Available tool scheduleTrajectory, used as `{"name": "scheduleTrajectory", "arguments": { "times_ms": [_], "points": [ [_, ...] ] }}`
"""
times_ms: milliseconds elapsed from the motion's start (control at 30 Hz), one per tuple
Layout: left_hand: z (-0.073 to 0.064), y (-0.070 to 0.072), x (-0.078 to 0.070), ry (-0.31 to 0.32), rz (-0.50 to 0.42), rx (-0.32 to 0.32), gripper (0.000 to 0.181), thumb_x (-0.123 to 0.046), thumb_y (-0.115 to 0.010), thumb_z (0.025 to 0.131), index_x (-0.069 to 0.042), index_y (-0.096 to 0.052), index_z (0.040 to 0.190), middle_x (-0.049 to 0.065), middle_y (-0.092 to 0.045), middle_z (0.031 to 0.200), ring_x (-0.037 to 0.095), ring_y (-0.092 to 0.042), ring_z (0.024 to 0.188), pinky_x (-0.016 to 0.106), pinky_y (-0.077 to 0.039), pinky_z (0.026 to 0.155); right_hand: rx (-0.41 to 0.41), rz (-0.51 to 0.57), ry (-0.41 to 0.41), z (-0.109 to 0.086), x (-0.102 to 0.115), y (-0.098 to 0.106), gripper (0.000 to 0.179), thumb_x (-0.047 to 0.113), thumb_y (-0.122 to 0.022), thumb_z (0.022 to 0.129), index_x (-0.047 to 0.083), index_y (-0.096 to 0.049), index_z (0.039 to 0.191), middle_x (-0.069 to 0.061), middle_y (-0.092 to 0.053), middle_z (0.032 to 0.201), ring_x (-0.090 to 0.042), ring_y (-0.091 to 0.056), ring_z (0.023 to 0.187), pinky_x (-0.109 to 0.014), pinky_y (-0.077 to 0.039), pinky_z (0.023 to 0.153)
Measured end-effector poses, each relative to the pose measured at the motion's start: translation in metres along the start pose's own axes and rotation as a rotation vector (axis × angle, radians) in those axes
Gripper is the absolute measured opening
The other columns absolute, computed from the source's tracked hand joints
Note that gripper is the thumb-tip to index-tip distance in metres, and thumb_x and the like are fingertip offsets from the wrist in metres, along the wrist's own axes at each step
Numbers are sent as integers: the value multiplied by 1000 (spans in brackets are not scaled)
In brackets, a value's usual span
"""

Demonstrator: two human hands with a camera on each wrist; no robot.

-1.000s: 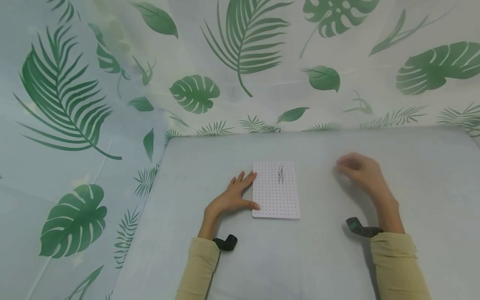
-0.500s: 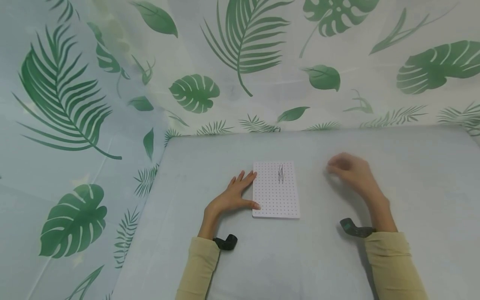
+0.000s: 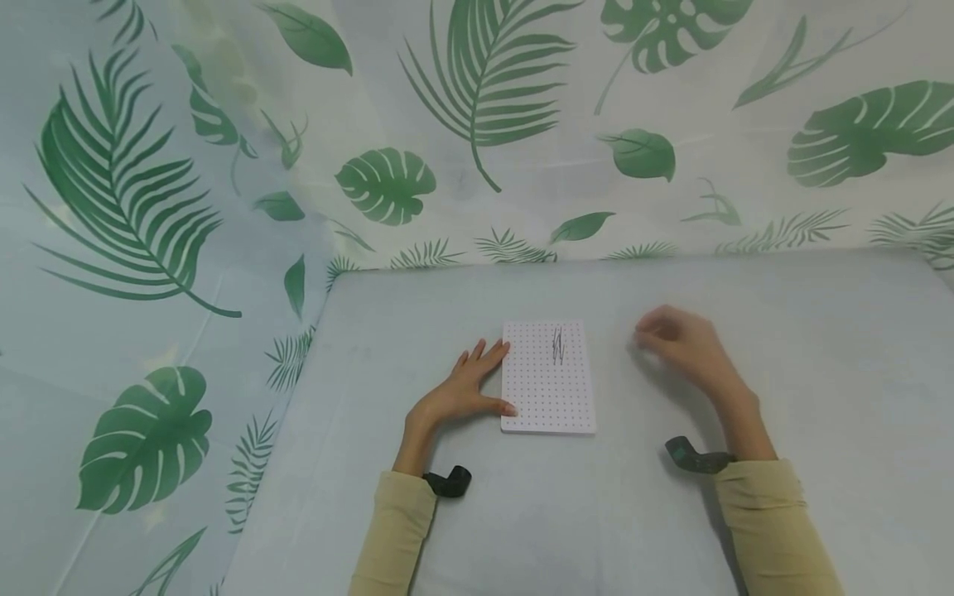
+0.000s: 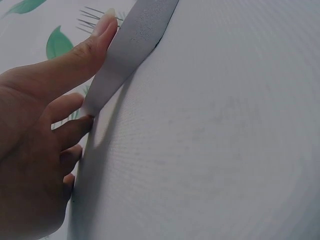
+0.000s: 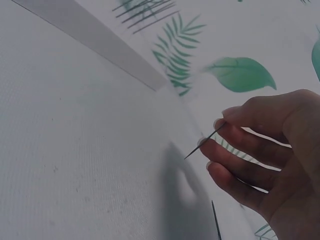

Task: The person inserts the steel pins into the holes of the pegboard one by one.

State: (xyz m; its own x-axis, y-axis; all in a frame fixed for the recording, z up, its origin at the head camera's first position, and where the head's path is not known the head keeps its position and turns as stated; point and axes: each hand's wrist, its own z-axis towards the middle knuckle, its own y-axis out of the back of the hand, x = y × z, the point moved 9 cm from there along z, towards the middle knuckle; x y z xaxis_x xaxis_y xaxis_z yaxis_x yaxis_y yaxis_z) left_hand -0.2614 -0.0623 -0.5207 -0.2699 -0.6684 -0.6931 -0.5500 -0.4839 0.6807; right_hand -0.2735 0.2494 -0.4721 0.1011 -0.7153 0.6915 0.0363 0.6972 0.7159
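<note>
A white dot-grid pad (image 3: 547,393) lies flat on the table, with several thin dark lines (image 3: 559,346) near its top right; these could be marks or loose slivers. My left hand (image 3: 458,393) spreads along its left side, thumb on the lower left corner and fingertips at the upper left edge. To the right of the pad, my right hand (image 3: 686,339) is held just over the table. Thumb and fingertips there pinch a thin, dark, needle-like stick (image 5: 191,152), pointed at its free end. Another slim dark line (image 5: 215,220) shows below that hand in the right wrist view.
The table (image 3: 857,372) has a pale grey surface. White cloth (image 3: 522,207) printed with green leaves hangs behind it and on the left. Each wrist carries a small black camera, a left one (image 3: 450,482) and a right one (image 3: 696,457).
My right hand has moved steadily left toward the pad, still pinching. The left hand and the pad have stayed in place.
</note>
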Motion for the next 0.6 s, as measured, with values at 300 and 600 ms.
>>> {"name": "scheduleTrajectory", "arguments": {
  "times_ms": [300,600],
  "points": [
    [-1,1,-1,-3,-12,0,107,-36,-85,84,-13,-20,166,4,-14,173,24,4,161,42,5,131,-12,29,73,2,12,-5,12,11,-72,94,2,-69,102,-19,-74,103,-37,-71,93,-34,-55,76],
    [0,0,-1,-8,-11,-1,107,-36,-85,84,-13,-20,166,4,-15,173,24,4,161,42,5,131,25,53,109,4,19,-16,10,10,-72,94,3,-69,100,-16,-74,99,-32,-71,90,-25,-54,72]
  ]
}}
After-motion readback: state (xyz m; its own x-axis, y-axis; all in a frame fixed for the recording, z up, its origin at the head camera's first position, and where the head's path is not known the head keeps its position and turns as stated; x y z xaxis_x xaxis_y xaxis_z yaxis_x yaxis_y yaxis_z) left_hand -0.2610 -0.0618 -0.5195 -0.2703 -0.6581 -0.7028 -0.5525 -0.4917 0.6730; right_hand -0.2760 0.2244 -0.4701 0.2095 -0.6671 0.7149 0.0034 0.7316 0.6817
